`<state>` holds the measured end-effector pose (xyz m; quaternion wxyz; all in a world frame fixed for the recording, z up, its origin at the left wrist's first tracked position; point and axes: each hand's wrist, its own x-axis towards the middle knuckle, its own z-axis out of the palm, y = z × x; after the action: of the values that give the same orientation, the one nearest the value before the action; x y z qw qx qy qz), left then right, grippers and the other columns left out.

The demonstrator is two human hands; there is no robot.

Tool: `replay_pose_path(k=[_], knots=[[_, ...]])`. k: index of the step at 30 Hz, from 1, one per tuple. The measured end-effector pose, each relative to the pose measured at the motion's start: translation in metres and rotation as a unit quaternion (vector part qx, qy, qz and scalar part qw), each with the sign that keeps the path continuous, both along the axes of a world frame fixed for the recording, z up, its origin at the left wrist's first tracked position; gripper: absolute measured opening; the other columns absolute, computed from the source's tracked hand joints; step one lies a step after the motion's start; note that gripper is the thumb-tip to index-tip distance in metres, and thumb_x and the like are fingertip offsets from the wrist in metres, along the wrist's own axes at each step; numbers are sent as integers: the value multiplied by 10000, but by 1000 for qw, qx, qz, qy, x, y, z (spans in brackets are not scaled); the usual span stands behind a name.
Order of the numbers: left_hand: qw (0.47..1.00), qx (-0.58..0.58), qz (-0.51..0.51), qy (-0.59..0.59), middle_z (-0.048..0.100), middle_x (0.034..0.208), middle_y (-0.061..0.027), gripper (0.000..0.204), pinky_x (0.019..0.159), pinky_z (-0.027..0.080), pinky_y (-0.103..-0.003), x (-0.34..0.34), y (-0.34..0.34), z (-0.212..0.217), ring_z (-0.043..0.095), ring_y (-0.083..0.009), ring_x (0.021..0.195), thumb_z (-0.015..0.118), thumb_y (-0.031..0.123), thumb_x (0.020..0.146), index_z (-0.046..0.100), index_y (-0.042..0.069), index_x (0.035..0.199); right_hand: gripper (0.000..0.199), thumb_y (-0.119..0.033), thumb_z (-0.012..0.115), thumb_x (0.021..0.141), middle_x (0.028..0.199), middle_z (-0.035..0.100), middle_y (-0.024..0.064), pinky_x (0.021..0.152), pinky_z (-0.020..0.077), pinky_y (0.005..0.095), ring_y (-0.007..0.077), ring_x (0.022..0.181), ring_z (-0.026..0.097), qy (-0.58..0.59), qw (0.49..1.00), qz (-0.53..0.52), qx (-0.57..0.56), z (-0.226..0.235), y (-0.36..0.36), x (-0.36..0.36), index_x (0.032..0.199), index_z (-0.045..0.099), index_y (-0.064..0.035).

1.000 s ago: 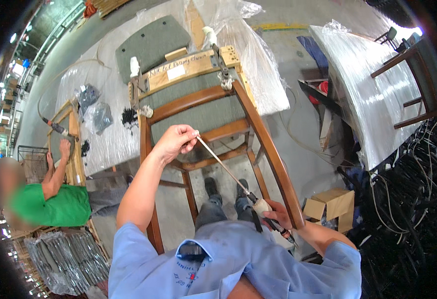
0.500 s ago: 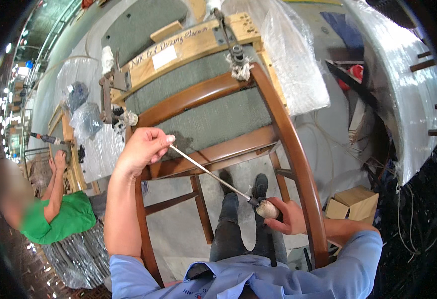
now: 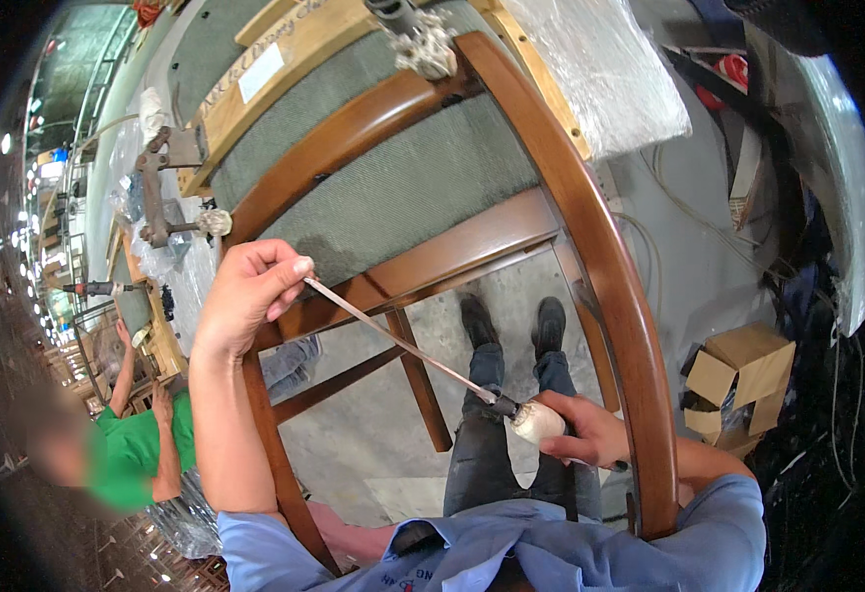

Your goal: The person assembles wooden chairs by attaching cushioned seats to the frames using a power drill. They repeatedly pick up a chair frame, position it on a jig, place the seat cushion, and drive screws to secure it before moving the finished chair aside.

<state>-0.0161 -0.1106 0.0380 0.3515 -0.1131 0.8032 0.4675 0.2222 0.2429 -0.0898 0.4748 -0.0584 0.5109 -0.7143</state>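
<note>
My right hand (image 3: 590, 431) is closed around a screwdriver-like tool (image 3: 537, 422) with a pale wrapped body and a dark collar. From the collar a long thin metal shaft (image 3: 403, 343) slants up and left. Its far end meets the fingertips of my left hand (image 3: 255, 286), pinched shut; whether a small part sits between them cannot be seen. Below and around both hands is a brown wooden chair frame (image 3: 600, 266) with a curved top rail and legs. My right forearm passes beneath its right side post, and my left hand hovers near the lower rail.
Metal clamps with wrapped ends (image 3: 161, 187) hold the chair against a wooden board (image 3: 285, 69) on a grey padded surface (image 3: 383, 187). A person in green (image 3: 146, 444) works at the left, near a power screwdriver (image 3: 97, 288). An opened cardboard box (image 3: 743, 375) stands at the right.
My view has shifted, and the chair appears larger and closer. Both hands keep their hold on the tool. The person at the left has moved their hands apart.
</note>
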Motion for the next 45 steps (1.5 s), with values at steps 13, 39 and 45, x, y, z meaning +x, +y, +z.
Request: replay_pose_path(k=[13, 39, 45], knots=[[995, 90, 43, 13, 496, 631, 20, 395, 407, 252, -184, 17, 15, -16, 353, -34, 459, 618, 389, 1019, 646, 19, 883, 517, -330, 718, 886, 920, 683, 132, 667, 528, 347, 235, 798, 698, 95, 988, -124, 15, -16, -10, 26, 1242, 529, -6], [990, 142, 23, 5, 670, 960, -132, 243, 660, 519, -288, 20, 33, -33, 654, -194, 765, 546, 150, 1036, 590, -15, 1209, 293, -108, 638, 978, 1124, 703, 96, 791, 569, 340, 155, 964, 679, -204, 942, -268, -11, -16, 14, 31, 1246, 621, 9], [988, 156, 15, -1, 681, 926, -136, 217, 630, 529, -281, 18, 29, -32, 664, -181, 747, 521, 151, 1052, 579, -11, 1184, 483, -372, 632, 956, 957, 660, 134, 678, 565, 332, 219, 815, 671, -376, 869, -273, -171, -19, 14, 35, 1257, 537, -7]])
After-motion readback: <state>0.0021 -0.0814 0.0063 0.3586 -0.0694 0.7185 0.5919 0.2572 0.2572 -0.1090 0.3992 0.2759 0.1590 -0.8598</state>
